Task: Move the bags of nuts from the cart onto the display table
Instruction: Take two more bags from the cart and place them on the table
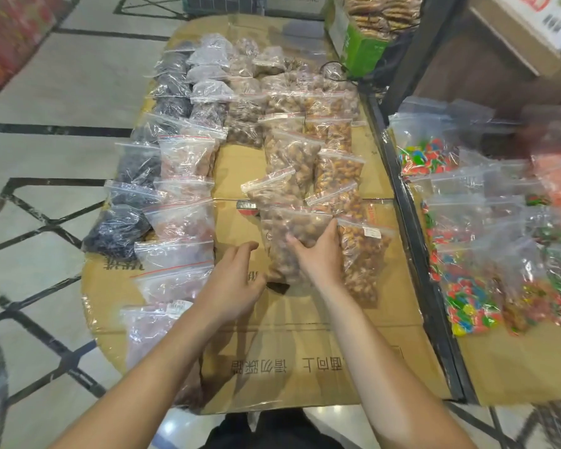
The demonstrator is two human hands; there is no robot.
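Two bare hands work over a cardboard-covered display table (305,358) where zip bags lie in overlapping lengthwise rows, each row apparently kept to one product so shoppers can tell them apart. The right hand (318,254) lies on the nearest bag of light brown nuts (285,247), fingers spread and bent a little over the plastic with the thumb toward the neighbouring bag, seemingly pressing it flat and nudging it square with its row; whether it truly grips the bag cannot be told. The left hand (237,280) hovers just beside that bag's lower corner, fingers loosely curled and holding nothing, placed as if to steady or tuck the bottom edge. Just right of the handled bag lies a bag of darker caramel-coloured nuts (363,264) bearing a small white price label, heading a second row. To the left run rows of pale pinkish bags (178,222) and dark, almost black bags (117,231). A strip of bare cardboard between the rows looks reserved for more stock. Beyond a black metal frame (415,222) on the right, bags of multicoloured sweets (467,299) rest on a separate surface; whether that is the cart is unclear. The bag being handled already rests on the table, so this placement looks nearly done
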